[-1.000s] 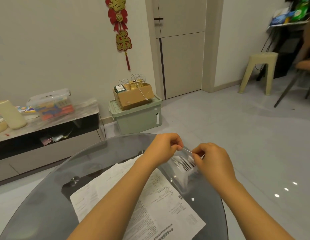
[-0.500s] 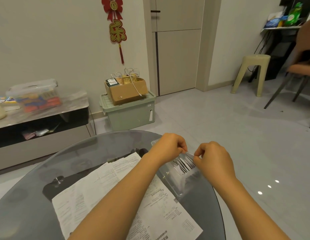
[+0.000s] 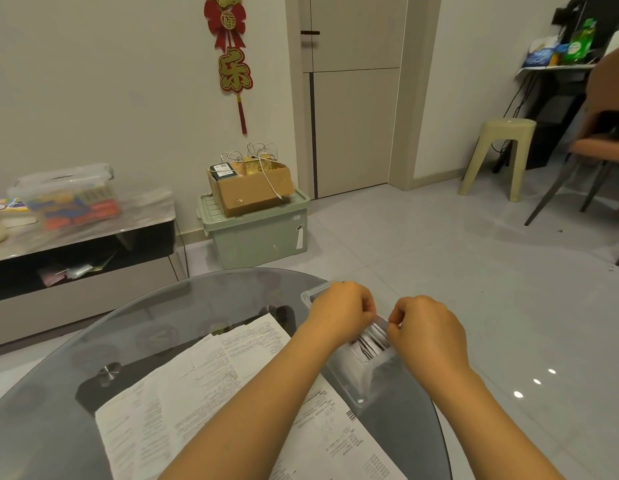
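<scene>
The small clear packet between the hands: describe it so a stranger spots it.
On the round dark glass table, find the clear plastic tray at the right edge, beside white printed sheets. Above it, left hand and right hand pinch the small clear packet, alone in showing dark stripes inside.

A round smoked-glass table carries unfolded printed paper sheets across its middle. A clear plastic box lies just beside them, near its right edge.
</scene>
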Motion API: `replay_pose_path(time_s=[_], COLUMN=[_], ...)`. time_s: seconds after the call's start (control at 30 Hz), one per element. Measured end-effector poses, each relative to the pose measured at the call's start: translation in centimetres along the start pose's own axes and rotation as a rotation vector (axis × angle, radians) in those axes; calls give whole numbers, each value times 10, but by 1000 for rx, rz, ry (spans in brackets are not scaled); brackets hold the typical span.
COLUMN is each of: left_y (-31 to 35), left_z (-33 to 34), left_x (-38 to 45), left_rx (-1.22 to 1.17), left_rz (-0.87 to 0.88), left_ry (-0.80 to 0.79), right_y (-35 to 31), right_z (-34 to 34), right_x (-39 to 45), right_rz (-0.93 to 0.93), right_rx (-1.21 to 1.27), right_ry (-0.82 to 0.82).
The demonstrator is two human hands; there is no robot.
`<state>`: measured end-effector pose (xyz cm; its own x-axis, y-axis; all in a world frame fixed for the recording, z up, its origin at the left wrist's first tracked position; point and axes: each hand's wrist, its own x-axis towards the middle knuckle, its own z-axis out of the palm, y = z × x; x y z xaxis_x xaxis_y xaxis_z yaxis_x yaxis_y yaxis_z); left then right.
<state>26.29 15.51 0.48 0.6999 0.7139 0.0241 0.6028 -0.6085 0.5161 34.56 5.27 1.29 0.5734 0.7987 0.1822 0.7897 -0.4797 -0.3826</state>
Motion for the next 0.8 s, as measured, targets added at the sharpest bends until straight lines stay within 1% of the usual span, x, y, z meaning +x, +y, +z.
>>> replay_pose_path(time_s=[0.13,0.3,0.37,0.5,0.6,0.8], left_y=[4,4,5,9,13,16], left_z=[0,-4,-4,-1,-5,-4], left_x=[0,3,5,8,9,7], left_rx=[68,-23,-25,-36,-49,39], left_rz=[-17,-54,-76,-125,-162,-204], left_ry=[-92,-199,-232,-265,-326,-339], right_y=[-2,-2,0,8,13,16], right_z=[-1,-1,-2,-7,-11,-15], right_x=[2,3,4,5,7,8], right_rz=[-8,-24,-18,18,51,77], right_rx=[-115,-136,-88,121,261,377], right_ry=[-59,-143,-168,-171,-189,-268])
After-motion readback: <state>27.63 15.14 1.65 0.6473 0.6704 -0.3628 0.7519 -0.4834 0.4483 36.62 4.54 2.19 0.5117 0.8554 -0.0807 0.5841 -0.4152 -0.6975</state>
